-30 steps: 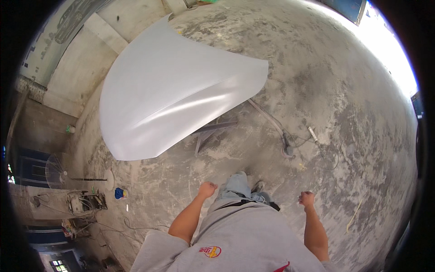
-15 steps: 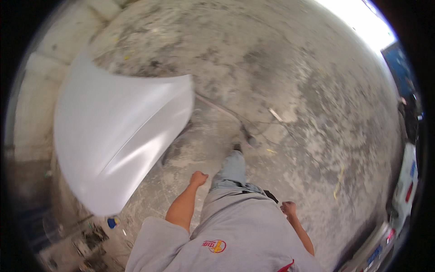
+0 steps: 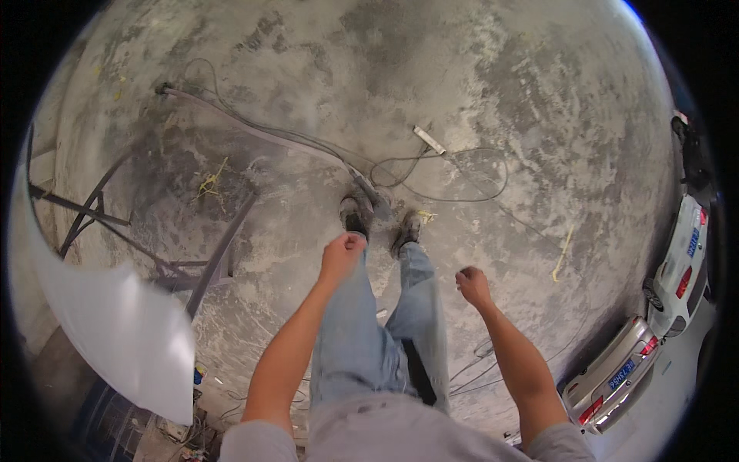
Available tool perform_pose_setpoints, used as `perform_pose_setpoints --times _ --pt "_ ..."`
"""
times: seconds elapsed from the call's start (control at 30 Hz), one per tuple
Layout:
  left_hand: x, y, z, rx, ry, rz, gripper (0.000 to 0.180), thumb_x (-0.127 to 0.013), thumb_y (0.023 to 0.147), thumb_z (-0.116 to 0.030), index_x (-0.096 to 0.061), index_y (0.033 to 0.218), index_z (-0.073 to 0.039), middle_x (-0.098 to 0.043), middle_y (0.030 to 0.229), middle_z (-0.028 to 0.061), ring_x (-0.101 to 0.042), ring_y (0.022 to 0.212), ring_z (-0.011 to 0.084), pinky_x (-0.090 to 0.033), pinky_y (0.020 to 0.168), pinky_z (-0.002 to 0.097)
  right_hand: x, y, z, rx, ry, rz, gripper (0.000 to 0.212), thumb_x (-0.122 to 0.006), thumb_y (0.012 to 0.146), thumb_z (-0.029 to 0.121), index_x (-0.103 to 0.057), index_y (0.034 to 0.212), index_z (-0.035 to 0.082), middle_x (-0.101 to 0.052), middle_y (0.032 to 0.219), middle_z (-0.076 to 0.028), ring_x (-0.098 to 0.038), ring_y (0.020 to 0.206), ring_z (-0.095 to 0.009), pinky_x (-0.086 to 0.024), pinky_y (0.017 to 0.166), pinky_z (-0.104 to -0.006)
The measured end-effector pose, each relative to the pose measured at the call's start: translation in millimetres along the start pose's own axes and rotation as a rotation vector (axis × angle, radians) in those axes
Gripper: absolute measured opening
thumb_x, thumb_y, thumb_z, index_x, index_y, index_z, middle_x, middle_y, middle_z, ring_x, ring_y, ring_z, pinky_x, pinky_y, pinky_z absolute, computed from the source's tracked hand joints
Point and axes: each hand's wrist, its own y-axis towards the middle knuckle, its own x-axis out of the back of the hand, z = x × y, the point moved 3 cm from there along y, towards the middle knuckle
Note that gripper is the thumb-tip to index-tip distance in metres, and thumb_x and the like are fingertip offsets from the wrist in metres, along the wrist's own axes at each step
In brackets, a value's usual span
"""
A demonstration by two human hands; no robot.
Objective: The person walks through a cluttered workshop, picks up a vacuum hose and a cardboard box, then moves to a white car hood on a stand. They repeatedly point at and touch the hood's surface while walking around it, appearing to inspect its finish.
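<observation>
White panel [image 3: 115,339] — large, curved, glossy — lies at the far left on a dark metal stand [image 3: 154,246], well apart from both hands. Left hand [image 3: 342,254] hangs over the jeans, grip curled shut on nothing. Hoses and cables [image 3: 331,154] cross the concrete floor [image 3: 500,100] ahead. Right hand [image 3: 472,285] — loosely fisted, empty. Parked cars [image 3: 616,373] sit far right.

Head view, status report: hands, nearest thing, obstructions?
Left hand and right hand loosely fisted, empty. Hoses and cables at feet, trip risk. White panel on stand, left.
</observation>
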Motion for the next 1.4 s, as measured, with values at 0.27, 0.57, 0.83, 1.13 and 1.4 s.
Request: perform_pose_setpoints --times 0.27,0.57,0.83,1.13,1.4 --pt "-149 151 183 0.371 0.096 -0.14 0.049 -0.067 0.08 -0.037 -0.058 0.107 0.003 -0.066 0.094 0.0168 -0.064 0.087 0.0287 -0.049 0.078 0.036 -165 336 -9 0.109 -0.49 0.154 0.027 -0.054 0.078 0.024 -0.062 0.079 -0.002 -0.062 0.089 -0.025 -0.059 0.088 -0.042 -0.047 0.077 -0.0484" --pt "-204 303 248 0.571 0.062 -0.367 0.067 -0.072 0.071 -0.046 -0.056 0.105 0.01 -0.061 0.105 0.0254 -0.059 0.097 0.0379 -0.046 0.085 0.0418 -287 511 76 0.763 -0.882 -0.151 0.028 -0.064 0.07 0.015 -0.057 0.096 0.007 -0.058 0.093 -0.013 -0.056 0.094 -0.03 -0.045 0.079 -0.0392" --pt "-212 333 258 0.721 0.099 -0.422 0.063 -0.075 0.068 -0.039 -0.056 0.104 0.01 -0.061 0.104 0.0272 -0.058 0.099 0.0418 -0.045 0.085 0.045 -293 538 35 0.868 -1.012 0.004 0.018 -0.055 0.081 0.016 -0.058 0.096 0.007 -0.059 0.095 -0.012 -0.056 0.095 -0.028 -0.046 0.081 -0.0376" --pt "-206 318 234 0.837 0.255 -0.456 0.046 -0.076 0.063 -0.033 -0.064 0.081 0.007 -0.066 0.088 0.0244 -0.063 0.084 0.0394 -0.049 0.078 0.0433 -248 491 28 0.655 -0.49 0.035 0.023 -0.056 0.081 0.011 -0.048 0.1 0.001 -0.059 0.079 -0.02 -0.057 0.076 -0.041 -0.044 0.065 -0.0486" --pt "-203 227 180 0.645 0.14 -0.57 0.04 -0.075 0.061 -0.031 -0.066 0.08 0.003 -0.067 0.079 0.0198 -0.064 0.079 0.0369 -0.049 0.071 0.0427 -114 397 -4 0.479 -0.021 -0.2 0.016 -0.053 0.09 0.015 -0.051 0.086 -0.001 -0.052 0.077 -0.022 -0.046 0.07 -0.042 -0.04 0.063 -0.0417"
